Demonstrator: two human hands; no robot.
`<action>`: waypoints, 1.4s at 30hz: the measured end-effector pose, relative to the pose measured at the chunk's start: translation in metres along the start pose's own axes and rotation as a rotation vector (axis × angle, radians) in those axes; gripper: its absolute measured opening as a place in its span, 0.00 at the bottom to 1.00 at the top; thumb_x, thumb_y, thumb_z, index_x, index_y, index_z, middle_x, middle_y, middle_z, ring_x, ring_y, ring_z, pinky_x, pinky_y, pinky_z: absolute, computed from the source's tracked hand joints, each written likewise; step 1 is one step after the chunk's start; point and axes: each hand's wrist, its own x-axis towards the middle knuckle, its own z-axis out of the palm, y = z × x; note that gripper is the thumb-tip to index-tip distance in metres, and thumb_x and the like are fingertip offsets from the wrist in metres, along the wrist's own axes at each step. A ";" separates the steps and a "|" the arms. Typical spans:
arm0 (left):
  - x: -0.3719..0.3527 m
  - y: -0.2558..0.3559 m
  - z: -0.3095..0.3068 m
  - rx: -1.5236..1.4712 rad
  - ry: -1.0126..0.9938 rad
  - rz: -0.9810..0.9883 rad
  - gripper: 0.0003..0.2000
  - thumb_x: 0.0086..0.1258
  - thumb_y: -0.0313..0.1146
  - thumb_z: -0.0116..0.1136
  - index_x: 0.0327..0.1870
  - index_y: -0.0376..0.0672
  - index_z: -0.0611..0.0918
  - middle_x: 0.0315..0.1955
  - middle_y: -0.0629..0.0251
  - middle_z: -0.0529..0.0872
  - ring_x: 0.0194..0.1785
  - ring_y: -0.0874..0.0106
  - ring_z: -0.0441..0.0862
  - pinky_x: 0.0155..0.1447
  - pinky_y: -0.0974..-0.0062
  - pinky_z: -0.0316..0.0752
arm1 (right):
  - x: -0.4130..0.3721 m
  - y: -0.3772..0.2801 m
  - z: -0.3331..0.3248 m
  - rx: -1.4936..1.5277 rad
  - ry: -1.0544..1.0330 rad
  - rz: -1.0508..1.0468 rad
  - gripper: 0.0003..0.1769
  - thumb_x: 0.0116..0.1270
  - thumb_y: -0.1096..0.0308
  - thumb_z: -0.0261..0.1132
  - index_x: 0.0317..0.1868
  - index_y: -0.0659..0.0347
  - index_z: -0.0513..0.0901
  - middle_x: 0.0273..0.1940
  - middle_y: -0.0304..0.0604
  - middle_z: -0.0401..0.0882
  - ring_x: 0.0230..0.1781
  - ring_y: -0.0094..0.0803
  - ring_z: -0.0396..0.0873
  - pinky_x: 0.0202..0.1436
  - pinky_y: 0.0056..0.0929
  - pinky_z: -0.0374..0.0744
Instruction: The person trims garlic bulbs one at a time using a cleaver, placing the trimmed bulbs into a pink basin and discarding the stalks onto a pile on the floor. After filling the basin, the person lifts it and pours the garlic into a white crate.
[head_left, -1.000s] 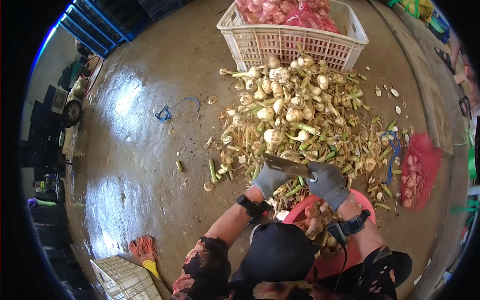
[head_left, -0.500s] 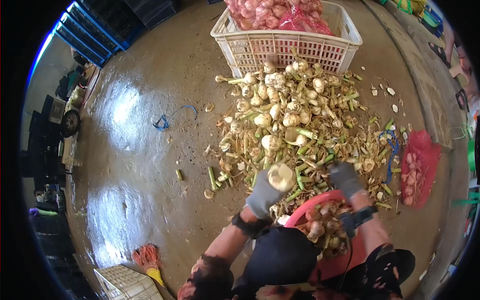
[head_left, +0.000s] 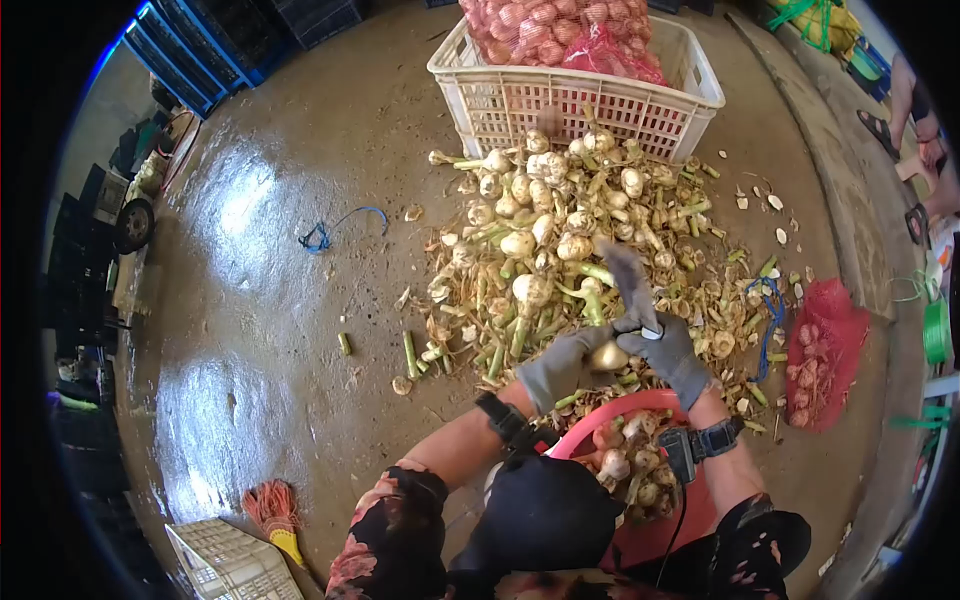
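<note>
In my gloved left hand [head_left: 556, 370], closed, is a garlic bulb [head_left: 609, 356], its green stem [head_left: 592, 302] pointing away from me. My gloved right hand [head_left: 668, 352] grips a knife [head_left: 630, 280] with a dark blade, blurred by motion, tilted up and forward. The two hands meet at the bulb, with the knife's lower end by the stem. Just below them stands a pink bucket [head_left: 640, 402] with garlic bulbs [head_left: 640, 465] in it. Ahead lies a heap of garlic [head_left: 545, 220] with stems, peelings and cut stalk pieces.
Behind the heap stands a white crate [head_left: 590, 105] bearing a red net sack of garlic [head_left: 550, 30]. Another red net bag [head_left: 826, 355] lies at right. A broom [head_left: 273, 510] and a second crate [head_left: 225, 565] are at lower left. At upper right, a person's sandalled foot [head_left: 880, 130] shows.
My right hand has moved left to meet my left hand at the garlic, and the knife blade now shows above it. The bulb has turned, its stem now pointing away.
</note>
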 end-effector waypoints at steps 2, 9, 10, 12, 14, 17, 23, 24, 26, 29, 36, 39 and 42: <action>0.000 0.004 -0.006 0.398 0.053 0.018 0.25 0.62 0.43 0.57 0.57 0.39 0.70 0.50 0.62 0.76 0.44 0.70 0.78 0.54 0.73 0.73 | 0.005 -0.001 -0.006 -0.376 -0.043 -0.043 0.10 0.51 0.61 0.65 0.33 0.53 0.84 0.29 0.44 0.82 0.30 0.34 0.81 0.37 0.27 0.78; -0.041 -0.004 0.012 1.117 -0.275 0.358 0.27 0.59 0.48 0.59 0.55 0.40 0.72 0.45 0.55 0.80 0.46 0.64 0.78 0.53 0.66 0.72 | -0.003 0.081 -0.080 -0.856 -0.003 0.496 0.15 0.53 0.60 0.60 0.33 0.64 0.81 0.29 0.48 0.81 0.28 0.38 0.81 0.34 0.33 0.78; -0.041 -0.005 -0.006 1.112 -0.156 0.353 0.27 0.58 0.48 0.60 0.54 0.40 0.73 0.44 0.55 0.80 0.46 0.63 0.77 0.53 0.65 0.72 | -0.013 0.089 -0.083 -0.580 0.086 0.514 0.14 0.53 0.61 0.61 0.31 0.65 0.80 0.26 0.47 0.81 0.25 0.36 0.81 0.31 0.31 0.78; -0.036 0.012 -0.031 1.376 0.367 0.280 0.26 0.56 0.48 0.62 0.51 0.39 0.74 0.42 0.53 0.80 0.44 0.61 0.78 0.51 0.65 0.71 | -0.016 0.070 -0.075 -0.297 0.229 0.593 0.15 0.50 0.64 0.65 0.28 0.70 0.78 0.19 0.44 0.78 0.15 0.28 0.77 0.20 0.25 0.74; -0.018 0.035 -0.047 1.597 0.865 0.134 0.25 0.55 0.48 0.63 0.47 0.40 0.76 0.40 0.54 0.80 0.44 0.60 0.78 0.48 0.66 0.72 | -0.011 0.065 -0.056 -0.168 0.135 0.607 0.10 0.50 0.69 0.65 0.29 0.69 0.78 0.20 0.41 0.77 0.14 0.27 0.75 0.18 0.24 0.74; 0.013 0.046 -0.085 1.542 0.958 0.065 0.24 0.53 0.48 0.64 0.44 0.39 0.77 0.41 0.54 0.80 0.43 0.58 0.79 0.46 0.67 0.73 | 0.000 0.044 -0.025 -0.200 0.030 0.557 0.10 0.50 0.69 0.64 0.29 0.68 0.78 0.19 0.40 0.77 0.14 0.26 0.75 0.18 0.24 0.74; 0.013 0.040 -0.095 1.576 1.107 0.082 0.21 0.54 0.50 0.61 0.39 0.41 0.81 0.37 0.54 0.83 0.42 0.58 0.80 0.46 0.66 0.73 | 0.009 0.044 0.001 -0.231 -0.009 0.593 0.11 0.53 0.65 0.63 0.26 0.67 0.80 0.19 0.43 0.79 0.16 0.27 0.77 0.21 0.26 0.76; 0.010 0.046 -0.093 1.543 1.078 0.097 0.21 0.54 0.50 0.61 0.39 0.40 0.81 0.36 0.53 0.83 0.41 0.57 0.80 0.46 0.66 0.73 | 0.007 0.036 0.007 -0.212 0.037 0.603 0.10 0.54 0.67 0.62 0.26 0.67 0.80 0.20 0.43 0.79 0.15 0.26 0.77 0.20 0.25 0.75; 0.000 0.054 -0.091 1.388 0.956 0.086 0.17 0.57 0.44 0.60 0.42 0.40 0.81 0.33 0.57 0.84 0.38 0.60 0.81 0.44 0.69 0.74 | -0.001 0.025 0.007 -0.266 0.035 0.609 0.12 0.53 0.64 0.63 0.27 0.67 0.80 0.22 0.46 0.80 0.18 0.31 0.78 0.23 0.28 0.77; -0.013 0.037 -0.100 0.804 0.618 0.186 0.15 0.59 0.33 0.58 0.47 0.40 0.79 0.34 0.61 0.83 0.38 0.69 0.80 0.43 0.75 0.74 | 0.004 0.037 0.001 -0.469 -0.043 0.526 0.17 0.50 0.58 0.64 0.31 0.67 0.80 0.27 0.51 0.81 0.26 0.41 0.80 0.32 0.32 0.78; -0.025 0.019 -0.055 0.863 0.386 0.461 0.23 0.53 0.28 0.63 0.52 0.40 0.73 0.38 0.63 0.82 0.40 0.73 0.79 0.45 0.77 0.73 | -0.010 0.023 0.035 -0.822 -0.052 0.194 0.13 0.50 0.60 0.60 0.34 0.57 0.79 0.30 0.51 0.80 0.33 0.47 0.79 0.39 0.40 0.76; -0.013 0.006 -0.076 1.311 0.341 0.739 0.18 0.50 0.30 0.64 0.46 0.43 0.78 0.37 0.62 0.82 0.39 0.66 0.80 0.44 0.74 0.74 | -0.017 0.004 0.035 -0.799 -0.037 -0.080 0.10 0.50 0.62 0.61 0.33 0.54 0.79 0.27 0.48 0.80 0.30 0.46 0.79 0.35 0.40 0.76; -0.006 -0.008 -0.085 1.450 0.149 0.878 0.14 0.47 0.31 0.63 0.38 0.45 0.82 0.35 0.64 0.83 0.38 0.60 0.80 0.42 0.70 0.74 | -0.015 -0.010 0.042 -0.797 -0.017 -0.232 0.08 0.49 0.62 0.61 0.31 0.54 0.78 0.25 0.46 0.79 0.28 0.46 0.78 0.32 0.39 0.76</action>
